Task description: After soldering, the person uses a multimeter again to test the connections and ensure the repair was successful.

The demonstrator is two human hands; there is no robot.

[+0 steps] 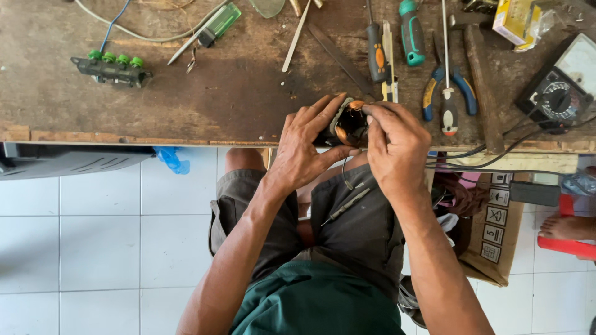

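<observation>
Both hands meet at the front edge of a worn wooden workbench (186,105). My left hand (304,149) cups a small dark motor part with copper windings (347,124) from the left. My right hand (394,146) grips the same part from the right, with fingertips pressed on its top. A thin wire hangs from the part toward my lap. A slim metal tool (344,206) lies loose on my dark shorts.
On the bench lie screwdrivers (376,53), blue-handled pliers (448,87), a hammer (481,80), a multimeter (559,93), a black strip with green knobs (113,67) and a yellow box (514,18). A cardboard box (493,236) and another person's foot (562,226) are on the right.
</observation>
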